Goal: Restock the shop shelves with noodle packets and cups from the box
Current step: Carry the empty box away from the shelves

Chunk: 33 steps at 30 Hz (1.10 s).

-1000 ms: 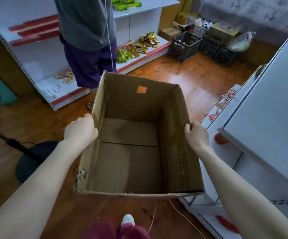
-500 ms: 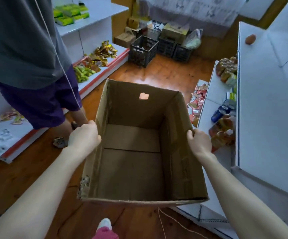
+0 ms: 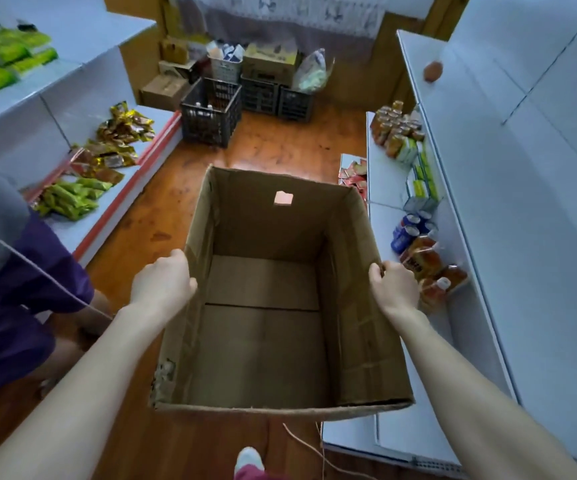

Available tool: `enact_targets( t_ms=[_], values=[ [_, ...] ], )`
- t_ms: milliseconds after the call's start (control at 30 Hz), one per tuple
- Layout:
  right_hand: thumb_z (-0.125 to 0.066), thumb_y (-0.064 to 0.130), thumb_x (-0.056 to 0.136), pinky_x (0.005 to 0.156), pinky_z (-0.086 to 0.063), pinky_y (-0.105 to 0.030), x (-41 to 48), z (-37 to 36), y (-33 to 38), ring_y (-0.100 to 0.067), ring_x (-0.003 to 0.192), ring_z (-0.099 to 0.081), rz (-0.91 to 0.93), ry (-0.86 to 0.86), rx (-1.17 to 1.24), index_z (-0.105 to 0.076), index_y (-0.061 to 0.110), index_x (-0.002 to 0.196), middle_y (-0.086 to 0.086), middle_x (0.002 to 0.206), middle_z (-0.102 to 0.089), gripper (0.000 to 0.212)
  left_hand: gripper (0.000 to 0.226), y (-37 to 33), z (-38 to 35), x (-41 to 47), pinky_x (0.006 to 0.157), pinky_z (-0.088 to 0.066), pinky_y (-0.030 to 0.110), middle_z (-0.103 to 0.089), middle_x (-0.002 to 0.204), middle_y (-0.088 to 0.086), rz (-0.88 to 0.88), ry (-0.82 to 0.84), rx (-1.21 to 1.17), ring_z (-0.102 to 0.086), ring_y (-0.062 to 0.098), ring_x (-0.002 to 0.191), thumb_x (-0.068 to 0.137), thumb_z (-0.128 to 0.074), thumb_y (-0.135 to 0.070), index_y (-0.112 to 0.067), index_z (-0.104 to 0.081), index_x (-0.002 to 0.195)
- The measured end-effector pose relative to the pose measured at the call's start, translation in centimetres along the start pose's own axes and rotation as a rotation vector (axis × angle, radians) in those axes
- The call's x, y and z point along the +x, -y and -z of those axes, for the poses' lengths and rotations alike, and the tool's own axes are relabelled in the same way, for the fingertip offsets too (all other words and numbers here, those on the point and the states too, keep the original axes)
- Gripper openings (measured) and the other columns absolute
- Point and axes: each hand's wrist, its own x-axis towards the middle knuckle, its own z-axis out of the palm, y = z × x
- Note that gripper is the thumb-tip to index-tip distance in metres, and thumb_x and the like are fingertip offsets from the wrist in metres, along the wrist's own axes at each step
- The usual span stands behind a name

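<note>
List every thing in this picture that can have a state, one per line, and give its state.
cardboard box: top open, empty, held by its two side walls.
left hand: grips the rim of the box's left wall.
right hand: grips the rim of the box's right wall.
black crate: upright, open-topped, bottles standing inside.
green packets: lying in a loose pile.
</note>
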Motion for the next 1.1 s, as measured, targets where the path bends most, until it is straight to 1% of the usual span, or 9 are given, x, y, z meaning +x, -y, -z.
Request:
enact_targets(
  t_ms=[167, 267, 567, 667, 767, 900, 967, 1033, 1100],
  values=[
    [-0.041, 0.026, 0.098, 0.069, -0.041, -0.026, 6.5, -0.2, 3.6, -0.032, 0.091, -0.063, 0.006, -0.021, 0.022, -0.064, 0.0, 0.103, -0.017, 0.099, -0.067, 0.035, 0.017, -0.5, 1.1, 7.3, 0.05, -0.034, 0.017, -0.05, 0.076, 0.002, -0.015, -0.034, -0.004, -0.051, 0.012, 0.064, 0.092, -0.055, -0.022, -0.015, -0.041, 0.086],
    [-0.041, 0.025, 0.098, 0.069, -0.037, -0.026, 10.7, -0.6, 6.0, -0.033, 0.093, -0.061, 0.01, -0.027, 0.036, -0.063, 0.001, 0.104, -0.017, 0.1, -0.066, 0.034, 0.018, -0.6, 1.7, 12.2, 0.046, -0.031, 0.017, -0.049, 0.075, 0.003, -0.008, -0.042, -0.01, -0.05, 0.013, 0.061, 0.091, -0.056, -0.021, -0.014, -0.04, 0.086],
    [-0.039, 0.027, 0.097, 0.073, -0.044, -0.033, 24.2, -3.8, 13.1, -0.036, 0.093, -0.061, 0.029, -0.056, -0.019, -0.063, 0.001, 0.103, -0.02, 0.1, -0.066, 0.036, 0.018, -0.5, 2.6, 28.0, 0.046, -0.032, 0.016, -0.048, 0.073, 0.001, -0.034, -0.046, -0.02, -0.05, 0.012, 0.061, 0.091, -0.057, -0.021, -0.014, -0.042, 0.085],
    [-0.039, 0.025, 0.098, 0.069, -0.041, -0.033, 28.3, -3.9, 15.3, -0.036, 0.092, -0.061, 0.028, -0.074, -0.026, -0.062, -0.001, 0.101, -0.02, 0.099, -0.066, 0.035, 0.019, -1.5, 3.9, 33.0, 0.049, -0.032, 0.019, -0.047, 0.077, 0.004, -0.062, -0.054, -0.006, -0.051, 0.017, 0.067, 0.091, -0.057, -0.02, -0.012, -0.04, 0.086],
    [-0.04, 0.023, 0.097, 0.073, -0.044, -0.037, 32.8, -3.6, 17.0, -0.038, 0.094, -0.06, 0.044, -0.111, -0.028, -0.063, -0.003, 0.101, -0.023, 0.101, -0.065, 0.035, 0.023, -3.1, 5.7, 37.5, 0.06, -0.036, 0.029, -0.044, 0.08, 0.008, -0.069, -0.046, 0.044, -0.06, 0.032, 0.085, 0.091, -0.056, -0.021, -0.009, -0.037, 0.087],
    [-0.039, 0.024, 0.097, 0.074, -0.044, -0.037, 39.1, -2.9, 18.9, -0.04, 0.096, -0.06, 0.041, -0.131, -0.023, -0.062, -0.004, 0.098, -0.025, 0.101, -0.065, 0.036, 0.022, -5.4, 7.1, 43.3, 0.065, -0.035, 0.032, -0.048, 0.086, 0.013, -0.073, -0.063, 0.062, -0.06, 0.037, 0.097, 0.091, -0.056, -0.02, -0.001, -0.047, 0.099],
    [-0.039, 0.023, 0.097, 0.075, -0.045, -0.036, 42.2, -2.8, 19.7, -0.039, 0.097, -0.06, 0.046, -0.147, -0.021, -0.063, -0.004, 0.1, -0.024, 0.102, -0.065, 0.036, 0.027, -6.7, 7.4, 46.5, 0.064, -0.035, 0.031, -0.05, 0.087, 0.015, -0.077, -0.072, 0.088, -0.06, 0.037, 0.096, 0.092, -0.055, -0.021, 0.002, -0.048, 0.105],
    [-0.039, 0.023, 0.097, 0.076, -0.045, -0.035, 45.9, -2.9, 20.1, -0.038, 0.098, -0.06, 0.042, -0.16, -0.01, -0.062, -0.003, 0.101, -0.023, 0.103, -0.065, 0.035, 0.027, -8.3, 7.0, 50.1, 0.062, -0.035, 0.03, -0.045, 0.083, 0.011, -0.084, -0.09, 0.091, -0.06, 0.036, 0.094, 0.092, -0.055, -0.021, 0.002, -0.049, 0.106],
    [-0.039, 0.023, 0.097, 0.074, -0.044, -0.034, 50.1, -3.5, 20.3, -0.037, 0.099, -0.059, 0.041, -0.164, -0.001, -0.062, -0.003, 0.102, -0.022, 0.104, -0.065, 0.035, 0.027, -9.9, 6.3, 54.0, 0.054, -0.034, 0.026, -0.043, 0.081, 0.009, -0.089, -0.098, 0.093, -0.061, 0.034, 0.09, 0.092, -0.054, -0.021, 0.001, -0.049, 0.107]
  ],
)
